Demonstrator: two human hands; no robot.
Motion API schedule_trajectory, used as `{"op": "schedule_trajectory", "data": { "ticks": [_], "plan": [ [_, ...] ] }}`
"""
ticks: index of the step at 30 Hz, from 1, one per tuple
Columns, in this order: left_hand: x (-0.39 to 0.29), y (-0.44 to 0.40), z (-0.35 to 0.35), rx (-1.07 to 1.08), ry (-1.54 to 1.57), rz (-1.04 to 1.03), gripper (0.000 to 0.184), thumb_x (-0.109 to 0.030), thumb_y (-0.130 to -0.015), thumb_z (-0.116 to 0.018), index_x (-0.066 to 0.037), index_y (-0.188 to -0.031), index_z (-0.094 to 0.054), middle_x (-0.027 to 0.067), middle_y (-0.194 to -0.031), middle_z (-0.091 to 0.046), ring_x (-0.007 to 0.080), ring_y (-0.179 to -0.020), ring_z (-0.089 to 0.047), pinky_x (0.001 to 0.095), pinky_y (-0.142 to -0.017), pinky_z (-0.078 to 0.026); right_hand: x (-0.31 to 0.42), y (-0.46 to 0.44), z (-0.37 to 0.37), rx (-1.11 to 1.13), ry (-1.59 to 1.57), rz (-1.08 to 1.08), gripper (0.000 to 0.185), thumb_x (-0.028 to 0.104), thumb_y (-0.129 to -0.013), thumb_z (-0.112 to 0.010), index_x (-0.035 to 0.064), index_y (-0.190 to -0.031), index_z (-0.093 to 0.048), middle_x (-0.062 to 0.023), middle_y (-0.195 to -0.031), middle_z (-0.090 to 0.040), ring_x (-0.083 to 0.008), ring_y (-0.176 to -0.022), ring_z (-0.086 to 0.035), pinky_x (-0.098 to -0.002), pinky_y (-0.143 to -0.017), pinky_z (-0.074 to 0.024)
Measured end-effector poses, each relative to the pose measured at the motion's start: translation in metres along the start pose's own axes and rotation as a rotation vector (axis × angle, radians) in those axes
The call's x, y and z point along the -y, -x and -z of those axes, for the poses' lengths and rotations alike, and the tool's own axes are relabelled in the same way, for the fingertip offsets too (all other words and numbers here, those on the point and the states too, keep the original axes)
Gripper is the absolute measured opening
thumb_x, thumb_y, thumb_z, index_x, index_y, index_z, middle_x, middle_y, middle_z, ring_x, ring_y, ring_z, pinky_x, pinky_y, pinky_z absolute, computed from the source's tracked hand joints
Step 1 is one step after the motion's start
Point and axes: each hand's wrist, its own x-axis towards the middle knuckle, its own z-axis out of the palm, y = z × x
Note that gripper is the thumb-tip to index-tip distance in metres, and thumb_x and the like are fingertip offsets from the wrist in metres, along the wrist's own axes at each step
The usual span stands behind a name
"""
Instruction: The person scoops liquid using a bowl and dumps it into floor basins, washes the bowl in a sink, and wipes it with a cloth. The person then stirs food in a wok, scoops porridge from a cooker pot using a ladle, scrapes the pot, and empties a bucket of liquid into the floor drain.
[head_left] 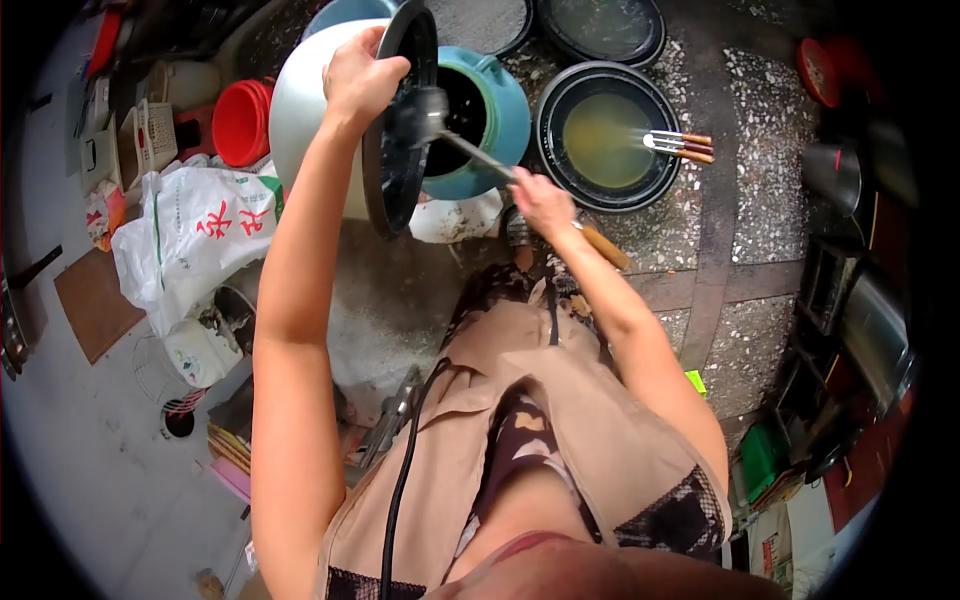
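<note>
My left hand grips the rim of a black basin, which is tipped up nearly on edge. In my right hand is a long-handled ladle with a metal shaft and a wooden handle end. The ladle's head is blurred and lies against or just in front of the basin's inner face; its contents cannot be made out. Just beyond the basin stands a blue-green jar with a wide, dark mouth. A large white container is behind my left hand.
To the right, a black basin holds yellowish liquid, with several wooden-handled brushes on its rim. Further basins stand at the top. A red bucket and a white plastic bag are on the left. A dark cable hangs along my apron.
</note>
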Motion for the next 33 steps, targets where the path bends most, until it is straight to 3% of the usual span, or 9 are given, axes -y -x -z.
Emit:
{"op": "schedule_trajectory", "data": {
  "ticks": [5,13,16,17,21,29,30,32,33],
  "plan": [
    [0.003,-0.005,0.001,0.026,0.070,0.037,0.042,-0.017,-0.062,-0.060,-0.008,-0.103,-0.062,0.0091,-0.090,-0.066,0.0212,-0.085,-0.063,0.0282,-0.081,-0.044,0.058,-0.058,-0.038,-0.032,-0.043,0.060,0.026,0.028,-0.083,-0.055,0.0168,-0.106,-0.051,-0.0110,-0.073,-0.055,-0.0320,-0.062,-0.059,-0.0445,-0.052,-0.0477],
    [0.027,-0.018,0.010,0.041,0.092,0.030,0.043,-0.016,-0.063,-0.059,-0.010,-0.105,-0.061,0.0064,-0.091,-0.066,0.0186,-0.086,-0.062,0.0275,-0.082,-0.043,0.005,0.047,0.043,0.103,0.105,-0.143,0.026,0.031,-0.082,-0.056,0.0161,-0.103,-0.051,-0.0133,-0.074,-0.057,-0.0356,-0.063,-0.059,-0.0458,-0.054,-0.0472],
    [0.014,-0.014,0.011,0.041,0.048,0.079,0.043,-0.017,-0.062,-0.059,-0.011,-0.105,-0.062,0.0064,-0.092,-0.066,0.0198,-0.087,-0.062,0.0284,-0.082,-0.043,0.010,0.053,0.062,0.187,-0.330,-0.283,0.027,0.032,-0.083,-0.055,0.0080,-0.095,-0.056,-0.0179,-0.073,-0.061,-0.0371,-0.073,-0.060,-0.0451,-0.062,-0.0479],
    [0.007,-0.010,0.013,0.029,0.005,0.106,0.044,-0.018,-0.062,-0.059,-0.011,-0.105,-0.062,0.0066,-0.093,-0.066,0.0201,-0.087,-0.062,0.0287,-0.082,-0.043,0.011,0.053,0.056,0.130,-0.446,-0.212,0.029,0.034,-0.086,-0.051,0.0061,-0.093,-0.057,-0.0144,-0.065,-0.059,-0.0301,-0.057,-0.060,-0.0385,-0.049,-0.0459],
    [0.025,-0.014,0.008,-0.019,0.016,0.045,0.046,-0.018,-0.061,-0.059,-0.010,-0.106,-0.061,0.0090,-0.095,-0.066,0.0227,-0.090,-0.061,0.0295,-0.084,-0.043,0.033,0.018,0.105,0.733,-1.429,-0.906,0.035,0.039,-0.093,-0.038,0.0079,-0.098,-0.052,0.0047,-0.054,-0.036,-0.0047,-0.039,-0.030,-0.0195,-0.034,-0.0261],
    [-0.008,0.047,0.008,-0.250,-0.101,-0.116,0.042,-0.018,-0.069,-0.062,0.005,-0.104,-0.057,0.0168,-0.093,-0.061,0.0264,-0.084,-0.057,0.0350,-0.078,-0.044,-0.095,0.028,0.251,1.026,-2.014,-0.878,0.020,0.023,-0.091,-0.049,0.0077,-0.104,-0.050,0.0083,-0.053,-0.028,-0.0005,-0.038,-0.025,-0.0149,-0.033,-0.0246],
    [-0.004,0.059,0.009,-0.235,0.077,0.077,0.051,-0.021,-0.071,-0.065,0.009,-0.109,-0.052,0.0206,-0.103,-0.058,0.0285,-0.094,-0.055,0.0357,-0.086,-0.041,-0.122,0.032,0.282,1.005,-2.007,-0.863,0.020,0.018,-0.091,-0.049,0.0073,-0.107,-0.049,0.0082,-0.052,-0.028,-0.0004,-0.038,-0.027,-0.0148,-0.033,-0.0250],
    [0.019,0.084,0.013,-0.486,-0.209,0.250,0.059,-0.019,-0.071,-0.066,0.012,-0.117,-0.046,0.0235,-0.112,-0.055,0.0295,-0.104,-0.052,0.0335,-0.092,-0.039,-0.176,0.041,0.337,0.969,-2.036,-0.819,0.021,0.013,-0.090,-0.049,0.0066,-0.110,-0.048,0.0081,-0.051,-0.029,-0.0005,-0.038,-0.029,-0.0145,-0.032,-0.0257],
    [-0.040,0.107,0.005,-0.541,-0.082,0.239,0.056,-0.017,-0.072,-0.063,0.011,-0.117,-0.046,0.0230,-0.111,-0.055,0.0292,-0.101,-0.053,0.0330,-0.090,-0.040,-0.205,0.046,0.368,0.967,-2.059,-0.798,0.021,0.012,-0.090,-0.048,0.0065,-0.111,-0.048,0.0079,-0.052,-0.030,-0.0007,-0.037,-0.029,-0.0144,-0.032,-0.0260]
  ]
}}
